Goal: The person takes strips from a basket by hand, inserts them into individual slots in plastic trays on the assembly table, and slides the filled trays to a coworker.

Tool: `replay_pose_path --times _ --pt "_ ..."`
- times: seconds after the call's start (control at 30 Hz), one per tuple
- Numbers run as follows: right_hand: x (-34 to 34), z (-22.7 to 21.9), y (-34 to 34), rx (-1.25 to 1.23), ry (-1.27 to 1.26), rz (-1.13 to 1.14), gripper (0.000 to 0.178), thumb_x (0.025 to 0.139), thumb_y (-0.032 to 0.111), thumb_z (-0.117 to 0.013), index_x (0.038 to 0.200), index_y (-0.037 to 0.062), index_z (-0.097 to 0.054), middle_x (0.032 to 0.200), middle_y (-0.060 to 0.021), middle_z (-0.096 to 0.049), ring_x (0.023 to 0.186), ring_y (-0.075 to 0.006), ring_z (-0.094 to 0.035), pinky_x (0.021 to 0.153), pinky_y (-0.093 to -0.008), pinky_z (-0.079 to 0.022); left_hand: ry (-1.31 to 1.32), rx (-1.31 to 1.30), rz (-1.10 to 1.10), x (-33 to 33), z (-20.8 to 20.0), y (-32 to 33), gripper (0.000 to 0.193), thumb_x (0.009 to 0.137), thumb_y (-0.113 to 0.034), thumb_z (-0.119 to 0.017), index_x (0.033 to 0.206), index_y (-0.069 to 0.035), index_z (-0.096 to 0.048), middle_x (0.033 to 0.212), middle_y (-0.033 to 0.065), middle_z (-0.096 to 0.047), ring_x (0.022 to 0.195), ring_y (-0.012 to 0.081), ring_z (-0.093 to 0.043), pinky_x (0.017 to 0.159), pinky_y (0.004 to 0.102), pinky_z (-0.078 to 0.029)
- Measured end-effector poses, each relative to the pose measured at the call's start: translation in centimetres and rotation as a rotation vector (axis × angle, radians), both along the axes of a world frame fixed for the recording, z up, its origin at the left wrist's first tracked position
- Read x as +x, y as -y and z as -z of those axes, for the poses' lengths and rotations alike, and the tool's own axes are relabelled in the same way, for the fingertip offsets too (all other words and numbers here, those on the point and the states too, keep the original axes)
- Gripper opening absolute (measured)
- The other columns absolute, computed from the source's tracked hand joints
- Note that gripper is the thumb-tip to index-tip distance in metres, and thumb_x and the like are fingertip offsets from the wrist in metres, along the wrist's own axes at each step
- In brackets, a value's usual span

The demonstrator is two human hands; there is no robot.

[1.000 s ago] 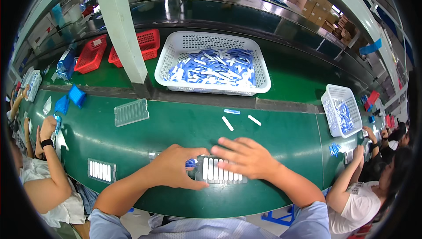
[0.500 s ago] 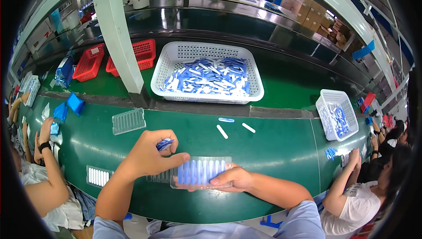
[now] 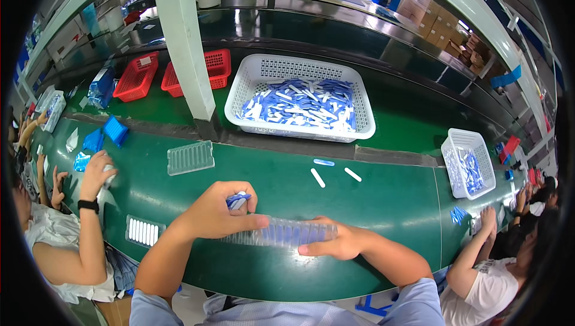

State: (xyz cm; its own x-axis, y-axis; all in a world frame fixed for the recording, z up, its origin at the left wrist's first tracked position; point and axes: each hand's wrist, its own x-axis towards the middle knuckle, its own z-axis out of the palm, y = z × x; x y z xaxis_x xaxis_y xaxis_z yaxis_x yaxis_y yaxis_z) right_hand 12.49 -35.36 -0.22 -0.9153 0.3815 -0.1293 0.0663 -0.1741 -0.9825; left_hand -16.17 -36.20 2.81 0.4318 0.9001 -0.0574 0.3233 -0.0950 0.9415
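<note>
My left hand is closed around several small blue and white strips, which poke out by its curled fingers. Its thumb rests on the near-left end of a clear ribbed plastic tray. My right hand grips this tray at its right end, thumb on the near side. Blue shows through the slots; the tray is tilted, and its contents cannot be made out one by one. On the table beyond lie three loose strips: a blue one and two white ones, one of them slanting.
A large white basket holds many blue and white strips. An unfilled-looking clear tray lies left of centre, a tray of white strips nearer. Red baskets stand behind; a smaller white basket is right. Co-workers sit on both sides.
The tray has tipped from showing its blue-filled face to a steeper, narrower view. My left hand still holds the strips. The whole scene has shifted rightward in view; the left co-worker's hand has moved.
</note>
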Motion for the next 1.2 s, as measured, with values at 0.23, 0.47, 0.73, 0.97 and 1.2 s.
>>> replay_pose_path --times 0.23,0.47,0.73,0.97,1.2 --pt "-1.2 -4.2 -0.1 1.812 0.48 -0.009 0.057 0.096 0.021 -0.047 0.152 0.0083 -0.045 0.156 -0.0102 -0.047 0.142 -0.0282 -0.047 0.119 -0.0504 -0.034 0.461 -0.758 -0.048 0.4 2.1 0.8 0.038 0.105 -0.043 -0.058 0.114 -0.006 -0.061 0.064 -0.0107 -0.031 0.052 0.0007 -0.024 0.045 0.0219 -0.015" --pt "-1.1 -4.0 -1.0 1.813 0.439 0.035 0.056 0.094 0.017 -0.054 0.149 0.0115 -0.047 0.156 -0.0099 -0.046 0.141 -0.0282 -0.048 0.116 -0.05 -0.038 0.556 -0.75 -0.028 1.1 3.0 1.5 0.026 0.106 -0.034 -0.059 0.094 -0.011 -0.054 0.063 -0.0109 -0.031 0.05 0.0007 -0.023 0.044 0.023 -0.015" --pt "-0.8 -6.3 -0.9 1.484 0.446 0.227 0.084 0.069 0.026 -0.088 0.144 0.0155 -0.051 0.154 -0.0163 -0.046 0.14 -0.0356 -0.048 0.115 -0.0526 -0.037 0.649 -0.693 -0.176 1.1 3.7 1.9 0.023 0.107 -0.03 -0.056 0.098 -0.009 -0.056 0.063 -0.0109 -0.032 0.049 0.0002 -0.025 0.044 0.0231 -0.017" --pt "-1.8 -4.0 0.8 1.416 0.229 0.373 0.024 0.08 0.019 -0.081 0.101 0.012 -0.072 0.149 -0.0139 -0.053 0.136 -0.0325 -0.052 0.111 -0.0532 -0.039 0.562 -0.53 -0.251 1.5 3.6 2.3 0.03 0.106 -0.031 -0.057 0.113 -0.003 -0.064 0.064 -0.007 -0.045 0.05 0.0012 -0.032 0.045 0.0231 -0.024" --pt "-2.6 -4.2 -0.6 1.45 0.322 0.386 0.03 0.082 0.026 -0.08 0.108 0.0123 -0.071 0.146 -0.0138 -0.055 0.135 -0.0332 -0.052 0.112 -0.0546 -0.038 0.547 -0.447 -0.243 1.1 3.9 2.5 0.032 0.106 -0.029 -0.056 0.118 -0.001 -0.065 0.066 -0.0049 -0.05 0.052 0.0021 -0.037 0.047 0.0232 -0.028"
